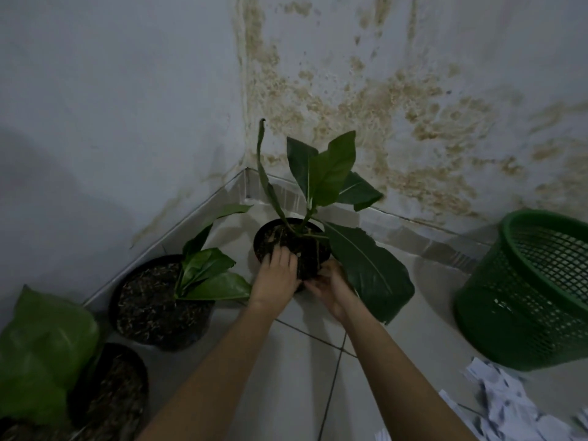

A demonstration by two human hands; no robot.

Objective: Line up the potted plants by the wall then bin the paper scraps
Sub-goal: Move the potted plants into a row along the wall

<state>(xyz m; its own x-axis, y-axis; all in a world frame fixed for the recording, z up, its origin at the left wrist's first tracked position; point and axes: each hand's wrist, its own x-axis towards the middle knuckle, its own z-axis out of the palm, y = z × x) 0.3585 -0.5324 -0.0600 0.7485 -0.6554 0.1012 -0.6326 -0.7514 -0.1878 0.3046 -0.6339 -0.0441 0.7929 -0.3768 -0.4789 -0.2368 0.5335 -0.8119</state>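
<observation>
Paper scraps (509,405) lie nearest on the floor tiles (302,377), right of the arms, before the green mesh bin (525,297); farther out, left hand (275,278) and right hand (327,288) clasp the small black pot (286,243) from its near side. Two larger pots (159,300) line the left wall (95,122); the held one sits just beyond them toward the corner, left hand nearer that row.

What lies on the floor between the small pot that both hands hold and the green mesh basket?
In the head view, only bare tile, overhung by one large leaf of the small pot; the green mesh basket stands apart.
</observation>
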